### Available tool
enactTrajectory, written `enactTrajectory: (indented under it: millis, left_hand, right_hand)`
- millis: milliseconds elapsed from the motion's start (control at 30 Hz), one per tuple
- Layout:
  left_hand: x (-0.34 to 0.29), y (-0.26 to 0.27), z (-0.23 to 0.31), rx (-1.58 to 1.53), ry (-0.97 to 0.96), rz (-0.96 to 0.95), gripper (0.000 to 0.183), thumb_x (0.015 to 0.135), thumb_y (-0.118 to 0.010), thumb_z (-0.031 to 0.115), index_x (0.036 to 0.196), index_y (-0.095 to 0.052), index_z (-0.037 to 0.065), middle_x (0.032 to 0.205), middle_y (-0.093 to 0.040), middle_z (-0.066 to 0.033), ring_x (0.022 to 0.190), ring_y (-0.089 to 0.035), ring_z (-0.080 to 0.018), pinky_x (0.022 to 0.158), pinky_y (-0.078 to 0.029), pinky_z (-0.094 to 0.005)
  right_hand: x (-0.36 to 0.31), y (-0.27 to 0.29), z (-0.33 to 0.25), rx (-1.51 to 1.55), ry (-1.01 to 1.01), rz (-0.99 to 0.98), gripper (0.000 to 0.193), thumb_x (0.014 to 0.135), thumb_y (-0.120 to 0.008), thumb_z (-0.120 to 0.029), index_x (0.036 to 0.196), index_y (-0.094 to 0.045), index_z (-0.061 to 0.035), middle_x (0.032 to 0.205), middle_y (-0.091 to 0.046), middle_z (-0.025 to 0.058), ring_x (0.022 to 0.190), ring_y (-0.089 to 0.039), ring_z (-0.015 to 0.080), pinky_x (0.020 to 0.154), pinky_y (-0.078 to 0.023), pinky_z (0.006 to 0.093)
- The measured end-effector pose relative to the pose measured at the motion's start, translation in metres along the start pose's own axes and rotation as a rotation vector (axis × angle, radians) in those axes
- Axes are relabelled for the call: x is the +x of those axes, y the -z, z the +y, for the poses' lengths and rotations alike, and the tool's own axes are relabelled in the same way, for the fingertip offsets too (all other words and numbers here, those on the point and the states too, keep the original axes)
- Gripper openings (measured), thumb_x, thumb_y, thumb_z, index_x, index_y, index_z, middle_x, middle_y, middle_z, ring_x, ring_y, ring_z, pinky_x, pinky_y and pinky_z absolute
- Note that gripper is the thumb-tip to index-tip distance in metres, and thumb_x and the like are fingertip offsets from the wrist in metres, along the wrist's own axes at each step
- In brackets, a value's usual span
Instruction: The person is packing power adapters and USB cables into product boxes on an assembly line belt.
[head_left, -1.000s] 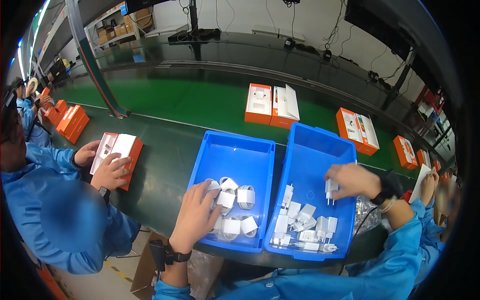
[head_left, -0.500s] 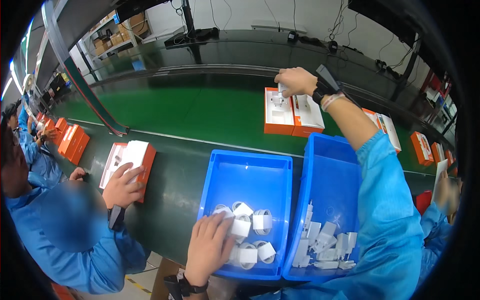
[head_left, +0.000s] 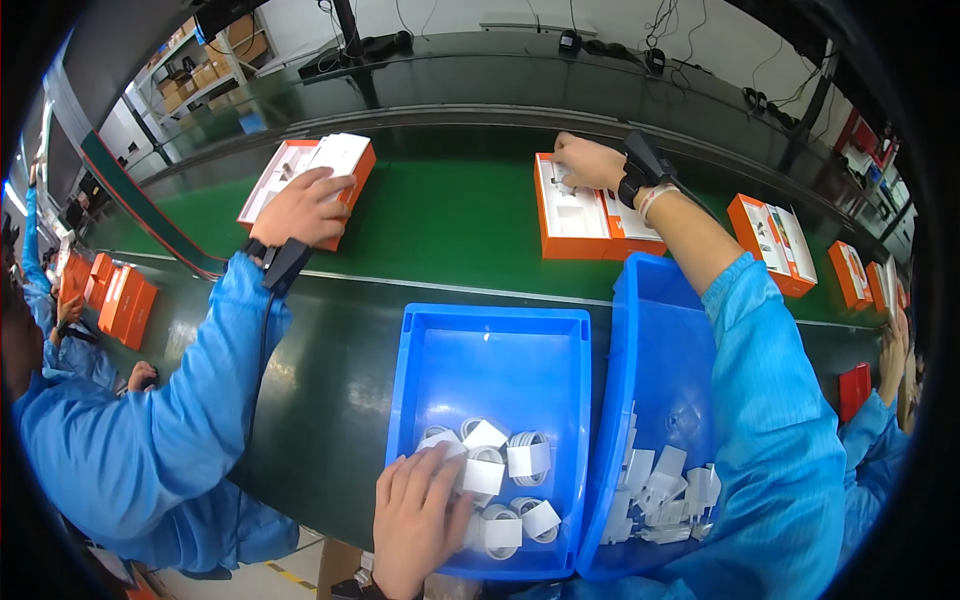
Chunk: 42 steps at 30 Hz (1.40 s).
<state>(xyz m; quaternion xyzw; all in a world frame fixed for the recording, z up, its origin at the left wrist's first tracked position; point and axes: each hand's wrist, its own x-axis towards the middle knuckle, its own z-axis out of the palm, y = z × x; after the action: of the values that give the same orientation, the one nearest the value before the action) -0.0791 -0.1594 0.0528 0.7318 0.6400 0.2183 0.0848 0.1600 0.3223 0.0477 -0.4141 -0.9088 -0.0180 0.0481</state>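
My left hand (head_left: 425,515) lies over coiled white cables with white paper wraps (head_left: 483,474) in a blue bin (head_left: 490,318). Its fingers are stretched out and the thumb stands apart; what lies beneath the palm is hidden. Farther off to the right, my right hand (head_left: 590,162) reaches down into an open orange box (head_left: 575,247) with a white insert. Its closed fingers are on a white charger (head_left: 562,186), mostly covered by them. Below my right arm, a second blue bin (head_left: 622,370) contains several white chargers (head_left: 662,490).
At left, a co-worker's hand (head_left: 305,208) is on another orange box (head_left: 358,187) on the green belt (head_left: 450,215). More orange boxes stand on the belt at right (head_left: 775,245) and on the table at far left (head_left: 128,307). Another person's hand (head_left: 893,350) shows at right.
The co-worker's box has moved from the table onto the belt. My right hand has lowered the charger into the orange box. My left hand has barely moved.
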Motion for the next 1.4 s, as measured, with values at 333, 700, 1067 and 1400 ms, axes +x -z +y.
enactTrajectory:
  millis: [333, 700, 1067, 1400]
  left_hand:
    - [-0.001, -0.008, -0.003, -0.025, 0.018, 0.079, 0.038, 0.083, -0.067, 0.007, 0.119, -0.062, 0.002, 0.128, -0.06, -0.015, 0.116, -0.056, -0.0346, 0.103, -0.041, -0.0457]
    - [-0.007, -0.016, -0.002, -0.102, 0.019, 0.232, 0.03, 0.085, -0.062, 0.0, 0.115, -0.062, 0.0, 0.125, -0.06, -0.0166, 0.112, -0.057, -0.0364, 0.098, -0.044, -0.0446]
    - [-0.019, -0.011, -0.005, -0.108, 0.062, 0.268, 0.028, 0.086, -0.061, 0.002, 0.114, -0.062, 0.0, 0.122, -0.061, -0.0161, 0.11, -0.056, -0.037, 0.098, -0.043, -0.0442]
    - [-0.013, -0.009, 0.002, -0.104, 0.067, 0.25, 0.024, 0.087, -0.062, 0.003, 0.111, -0.063, 0.002, 0.124, -0.061, -0.0152, 0.114, -0.056, -0.0364, 0.1, -0.043, -0.0433]
  right_hand:
    - [-0.102, 0.067, -0.149, 0.683, 0.185, -0.034, 0.028, 0.089, -0.065, -0.024, 0.098, -0.072, 0.0011, 0.087, -0.073, 0.0164, 0.08, -0.072, 0.0238, 0.072, -0.055, 0.0362]
    - [-0.237, 0.046, -0.286, 0.505, 0.528, -0.062, 0.032, 0.08, -0.071, -0.016, 0.097, -0.059, 0.0088, 0.097, -0.06, 0.0224, 0.094, -0.064, 0.037, 0.073, -0.057, 0.0423]
    - [-0.211, 0.088, -0.269, 0.296, 0.51, -0.201, 0.032, 0.076, -0.07, -0.02, 0.097, -0.064, 0.0029, 0.099, -0.064, 0.0178, 0.099, -0.063, 0.0343, 0.082, -0.056, 0.0441]
    - [-0.133, 0.088, 0.008, 0.147, -0.032, -0.082, 0.033, 0.074, -0.077, -0.022, 0.096, -0.07, 0.001, 0.093, -0.071, 0.0146, 0.087, -0.068, 0.0288, 0.081, -0.054, 0.0372]
